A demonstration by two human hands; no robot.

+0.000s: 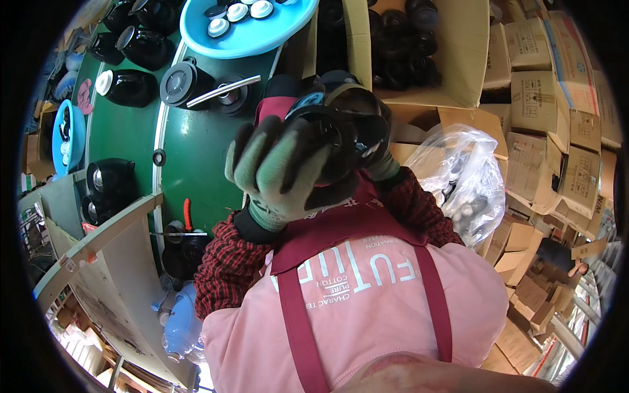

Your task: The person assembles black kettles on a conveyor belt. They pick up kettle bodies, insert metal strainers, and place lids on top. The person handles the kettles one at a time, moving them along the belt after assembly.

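Close in front of my chest, both gloved hands hold a glossy black round housing (359, 128) with a ring-shaped opening. My left hand (275, 167), in a grey-green glove with dark fingers, curls over its left side. On the other side, my right hand (382, 157) grips it; most of those fingers are hidden behind the black piece. To the left on the green table (134, 134) lie a ribbed black lid (180, 84), a metal tube (223, 91) resting across another black part, and a small black ring (159, 157).
A blue basin (246, 44) of white and black caps stands ahead, near several glossy black pots (145, 47). An open carton (452, 78) of black parts is ahead right, above a clear plastic bag (468, 177). A grey panel (108, 275) stands at left; stacked boxes (534, 88) line the right.
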